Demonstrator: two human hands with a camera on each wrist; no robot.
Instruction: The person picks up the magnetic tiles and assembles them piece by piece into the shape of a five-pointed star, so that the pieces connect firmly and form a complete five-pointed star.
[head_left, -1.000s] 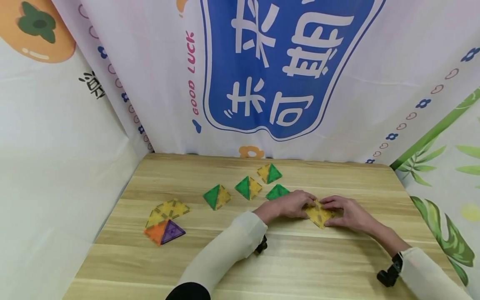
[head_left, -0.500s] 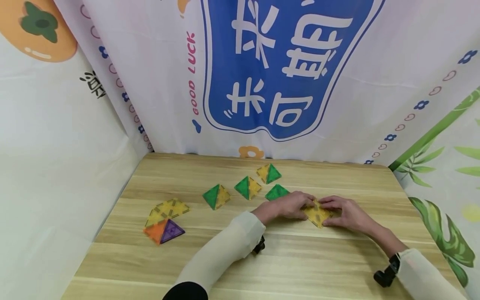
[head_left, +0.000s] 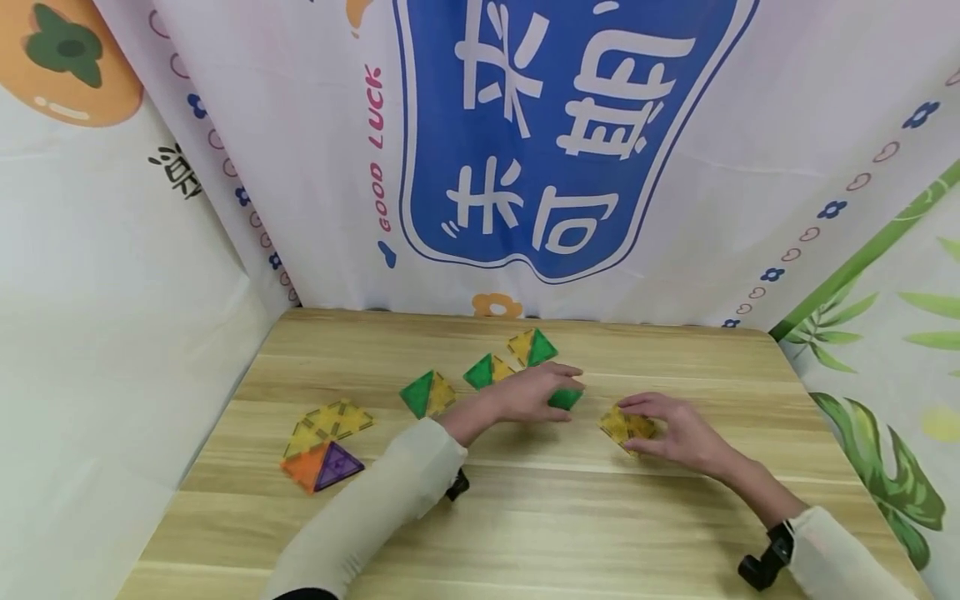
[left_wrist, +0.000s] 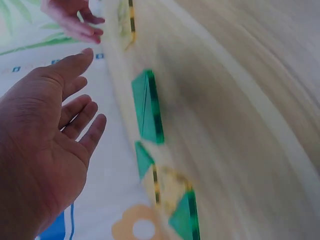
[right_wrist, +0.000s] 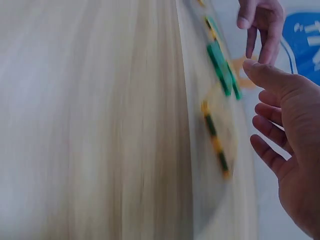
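Two hands work above the wooden counter (head_left: pixel 525 517). At far left lies an orange, purple and yellow tile cluster (head_left: pixel 324 446). Left hand (head_left: pixel 536 392), fingers straight and slightly spread, hovers over the green triangle tile (head_left: pixel 564 399). Right hand (head_left: pixel 667 429), fingers loosely extended and apart, rests beside the yellow tile (head_left: pixel 624 427).

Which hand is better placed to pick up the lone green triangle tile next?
Left, probably. The left hand hovers right over the green triangle tile, fingers straight in the left wrist view. The right hand is off to the side, resting on the yellow tile, so it would have to let go and cross over.
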